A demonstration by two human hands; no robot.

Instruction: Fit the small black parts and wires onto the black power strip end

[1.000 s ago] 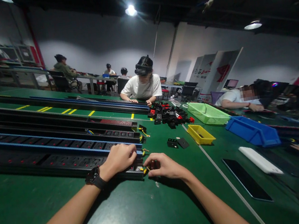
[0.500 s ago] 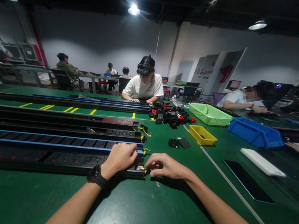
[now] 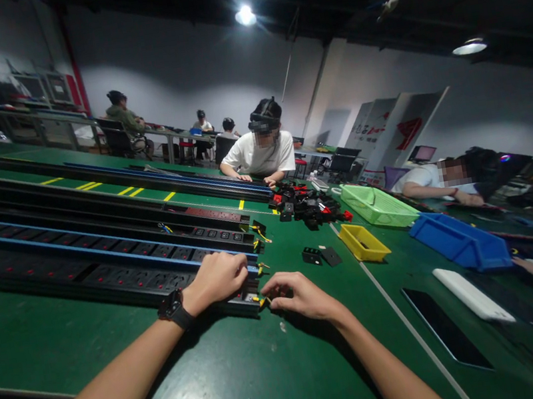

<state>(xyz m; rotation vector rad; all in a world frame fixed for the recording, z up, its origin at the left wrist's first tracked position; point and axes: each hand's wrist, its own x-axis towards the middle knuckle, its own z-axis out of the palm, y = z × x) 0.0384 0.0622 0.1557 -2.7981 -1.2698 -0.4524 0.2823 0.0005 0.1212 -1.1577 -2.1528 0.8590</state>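
A long black power strip (image 3: 159, 285) with several sockets lies on the green table, its open end toward the right. My left hand (image 3: 219, 277), a watch on its wrist, rests curled over the strip close to that end, fingers closed on it. At the open end, a short yellow wire (image 3: 261, 302) sticks out. Thumb and fingertips of my right hand (image 3: 302, 295) come together around the tip of this wire; the exact contact is too small to make out. Beside it, another blue-edged strip (image 3: 147, 246) runs parallel, with wires (image 3: 263, 267) at its end.
Beyond my hands are two small black plates (image 3: 321, 256), a pile of black and red parts (image 3: 305, 203), a yellow bin (image 3: 363, 243), a green basket (image 3: 379, 207) and a blue bin (image 3: 460, 243). A phone (image 3: 446, 327) and white power bank (image 3: 472, 295) lie right. Co-workers sit around.
The view has shifted slightly. My right fingertips have closed in at the yellow wire, which now angles down and right. My left hand stays on the strip.
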